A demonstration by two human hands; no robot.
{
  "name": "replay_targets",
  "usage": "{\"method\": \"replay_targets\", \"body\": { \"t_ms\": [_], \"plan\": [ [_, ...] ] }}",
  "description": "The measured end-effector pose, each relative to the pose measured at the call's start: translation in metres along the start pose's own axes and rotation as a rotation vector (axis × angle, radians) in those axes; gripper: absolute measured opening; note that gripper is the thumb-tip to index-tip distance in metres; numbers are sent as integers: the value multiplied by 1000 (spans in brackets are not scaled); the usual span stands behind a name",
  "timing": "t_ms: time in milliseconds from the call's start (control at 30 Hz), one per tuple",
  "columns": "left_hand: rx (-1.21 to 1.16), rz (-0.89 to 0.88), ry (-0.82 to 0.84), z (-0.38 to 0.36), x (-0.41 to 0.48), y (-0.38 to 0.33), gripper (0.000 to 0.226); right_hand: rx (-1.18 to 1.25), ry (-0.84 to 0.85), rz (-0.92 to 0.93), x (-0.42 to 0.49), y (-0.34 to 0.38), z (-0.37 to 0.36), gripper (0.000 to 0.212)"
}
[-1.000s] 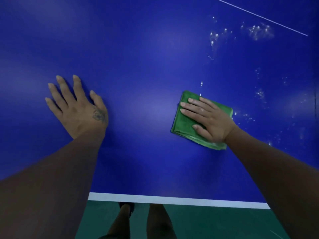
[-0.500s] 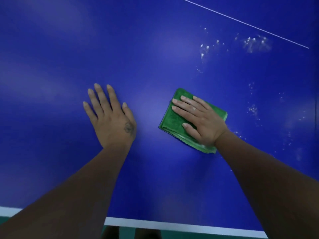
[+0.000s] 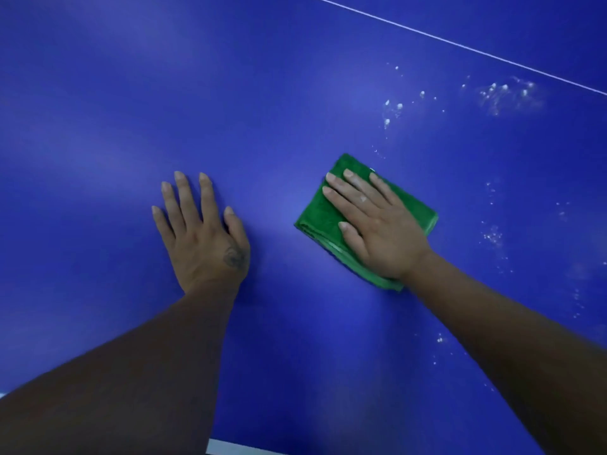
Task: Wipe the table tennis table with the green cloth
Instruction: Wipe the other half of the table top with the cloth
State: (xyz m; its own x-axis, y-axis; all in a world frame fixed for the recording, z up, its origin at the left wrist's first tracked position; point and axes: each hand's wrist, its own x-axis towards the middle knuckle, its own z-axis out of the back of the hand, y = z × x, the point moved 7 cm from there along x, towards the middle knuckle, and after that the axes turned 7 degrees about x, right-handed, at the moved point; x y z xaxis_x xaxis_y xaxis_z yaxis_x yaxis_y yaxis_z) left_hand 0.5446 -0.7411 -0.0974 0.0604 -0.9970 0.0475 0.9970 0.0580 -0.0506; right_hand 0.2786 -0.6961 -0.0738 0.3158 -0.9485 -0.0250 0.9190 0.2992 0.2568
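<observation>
The blue table tennis table [image 3: 295, 93] fills the head view. A folded green cloth [image 3: 320, 211] lies flat on it, right of centre. My right hand [image 3: 377, 224] presses down on the cloth with straight fingers and covers most of it. My left hand [image 3: 203, 234] rests flat on the bare table surface to the left of the cloth, fingers spread, a gap of blue table between the two.
White specks and smears [image 3: 502, 93] dot the surface at the upper right and down the right side [image 3: 492, 236]. A thin white line [image 3: 460, 44] crosses the far right corner. The table's white near edge [image 3: 230, 448] shows at the bottom.
My left hand has slid right, closer to the cloth. The right hand and cloth have shifted slightly left, and the view has moved forward so the near edge sits lower.
</observation>
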Motion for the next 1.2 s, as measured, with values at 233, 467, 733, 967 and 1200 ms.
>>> {"method": "replay_targets", "body": {
  "t_ms": [233, 467, 733, 967, 1200],
  "plan": [
    [-5, -11, -63, 4, 0, -2, 63, 61, -34, -211, 60, 65, -20, 63],
    [-24, 3, -85, 4, 0, -1, 63, 176, -106, -390, 104, 17, -9, 58],
    [39, -17, -29, 1, 0, -5, 65, 92, -122, -411, 66, -27, 8, 64],
    [93, -83, -1, -8, 45, -40, 68, 199, 167, -255, 41, -29, 6, 93],
    [18, -99, -55, -16, 106, -79, 71, -41, 55, -237, 61, -51, 7, 99]
  ]
}}
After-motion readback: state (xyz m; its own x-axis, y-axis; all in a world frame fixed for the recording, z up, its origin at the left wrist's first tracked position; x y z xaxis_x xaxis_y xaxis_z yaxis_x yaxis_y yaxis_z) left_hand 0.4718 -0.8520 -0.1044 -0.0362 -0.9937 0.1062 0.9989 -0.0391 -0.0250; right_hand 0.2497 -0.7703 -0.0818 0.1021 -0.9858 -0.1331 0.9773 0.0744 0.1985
